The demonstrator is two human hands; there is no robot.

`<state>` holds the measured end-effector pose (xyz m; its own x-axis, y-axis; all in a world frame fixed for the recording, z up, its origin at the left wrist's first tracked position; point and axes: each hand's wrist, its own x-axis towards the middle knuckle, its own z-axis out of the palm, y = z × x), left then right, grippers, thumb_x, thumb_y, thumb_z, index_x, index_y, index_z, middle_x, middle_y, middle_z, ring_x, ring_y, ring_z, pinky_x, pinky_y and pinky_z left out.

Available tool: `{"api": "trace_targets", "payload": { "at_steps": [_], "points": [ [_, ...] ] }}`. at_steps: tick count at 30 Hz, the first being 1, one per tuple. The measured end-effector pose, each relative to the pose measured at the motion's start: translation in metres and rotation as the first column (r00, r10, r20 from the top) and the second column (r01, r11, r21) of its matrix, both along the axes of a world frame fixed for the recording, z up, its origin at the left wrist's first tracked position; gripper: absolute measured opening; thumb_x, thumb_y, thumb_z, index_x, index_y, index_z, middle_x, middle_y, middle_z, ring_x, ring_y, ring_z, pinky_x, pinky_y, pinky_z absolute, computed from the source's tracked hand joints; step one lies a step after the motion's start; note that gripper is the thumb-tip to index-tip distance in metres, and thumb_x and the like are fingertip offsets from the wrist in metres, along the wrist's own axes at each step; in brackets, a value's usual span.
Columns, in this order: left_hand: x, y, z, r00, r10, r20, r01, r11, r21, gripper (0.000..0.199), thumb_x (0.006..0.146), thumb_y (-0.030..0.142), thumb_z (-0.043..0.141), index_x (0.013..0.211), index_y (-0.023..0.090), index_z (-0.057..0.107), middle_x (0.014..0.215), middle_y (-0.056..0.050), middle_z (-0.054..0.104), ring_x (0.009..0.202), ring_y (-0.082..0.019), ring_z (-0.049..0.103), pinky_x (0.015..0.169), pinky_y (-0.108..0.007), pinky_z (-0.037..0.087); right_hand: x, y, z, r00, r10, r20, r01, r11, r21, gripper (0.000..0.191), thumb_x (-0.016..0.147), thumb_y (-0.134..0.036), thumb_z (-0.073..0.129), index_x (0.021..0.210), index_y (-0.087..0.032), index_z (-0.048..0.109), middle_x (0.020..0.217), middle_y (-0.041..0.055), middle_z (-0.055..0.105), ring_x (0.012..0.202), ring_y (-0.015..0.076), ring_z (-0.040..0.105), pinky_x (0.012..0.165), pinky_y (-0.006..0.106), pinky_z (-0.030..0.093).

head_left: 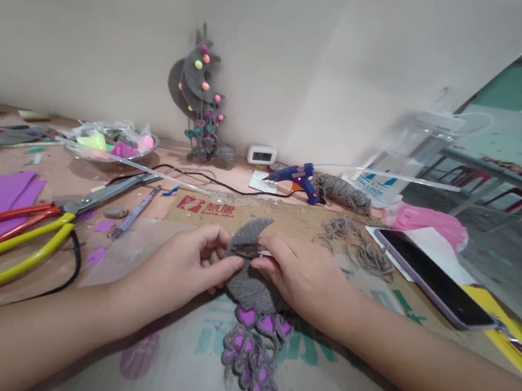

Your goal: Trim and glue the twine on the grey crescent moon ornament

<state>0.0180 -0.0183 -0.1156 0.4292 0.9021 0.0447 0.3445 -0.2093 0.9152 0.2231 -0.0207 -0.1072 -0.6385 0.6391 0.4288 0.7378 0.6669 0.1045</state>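
Observation:
A grey yarn-covered crescent lies on cardboard at the middle, with grey pieces with purple centres at its lower end. My left hand is closed on the crescent's left edge, thumb on its surface. My right hand, at the crescent's right side, pinches a small metal tool, perhaps tweezers or small scissors, whose dark tip lies over the crescent towards my left thumb. The tool's handle is mostly hidden by my right fingers.
Large red-and-yellow-handled scissors and a pen lie left. Behind stand a bowl, a decorated crescent, a clock and a blue glue gun. Loose yarn and a phone lie right.

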Motion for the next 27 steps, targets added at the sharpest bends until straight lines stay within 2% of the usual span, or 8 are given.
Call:
{"api": "trace_targets", "payload": {
  "at_steps": [11,16,21,27],
  "points": [
    [-0.0006,0.0019,-0.0043,0.999,-0.022,0.038,0.024,0.999,-0.029,0.019,0.081,0.038,0.056,0.083,0.019,0.053,0.061,0.005,0.054,0.051,-0.009,0.051,0.047,-0.019,0.040,0.0014,0.0022,-0.0004,1.000,0.015,-0.022,-0.016,0.998,-0.058,0.038,0.097,-0.040,0.029,0.085,-0.015,0.055,0.069,0.0036,0.060,0.063,0.0148,0.054,0.056,0.025,0.030],
    [-0.0001,0.0010,-0.0016,1.000,-0.010,0.023,0.012,0.998,-0.055,0.018,0.081,0.037,0.055,0.083,0.019,0.053,0.060,0.005,0.054,0.051,-0.010,0.051,0.048,-0.020,0.040,0.0029,0.0040,-0.0002,0.994,-0.002,-0.113,-0.006,0.998,-0.066,0.038,0.097,-0.040,0.028,0.098,-0.016,0.057,0.078,0.0054,0.065,0.070,0.0159,0.058,0.060,0.026,0.035],
    [0.0025,-0.0005,0.0012,1.000,0.010,0.007,-0.010,1.000,-0.003,0.012,0.081,0.031,0.054,0.081,0.018,0.054,0.060,0.004,0.053,0.052,-0.011,0.050,0.048,-0.021,0.038,0.0020,0.0034,0.0054,0.995,-0.044,-0.089,0.037,0.997,-0.075,0.037,0.096,-0.038,0.029,0.093,-0.015,0.058,0.075,0.0057,0.065,0.068,0.0163,0.058,0.057,0.026,0.034],
    [0.0035,-0.0030,0.0043,0.999,0.009,-0.047,-0.008,0.999,0.034,0.010,0.081,0.027,0.052,0.082,0.018,0.056,0.063,0.003,0.055,0.056,-0.012,0.051,0.051,-0.021,0.039,0.0007,0.0016,0.0068,0.999,-0.015,-0.049,0.014,1.000,-0.026,0.042,0.097,-0.040,0.025,0.092,-0.014,0.058,0.073,0.0055,0.065,0.065,0.0161,0.058,0.056,0.026,0.033]
  ]
}}
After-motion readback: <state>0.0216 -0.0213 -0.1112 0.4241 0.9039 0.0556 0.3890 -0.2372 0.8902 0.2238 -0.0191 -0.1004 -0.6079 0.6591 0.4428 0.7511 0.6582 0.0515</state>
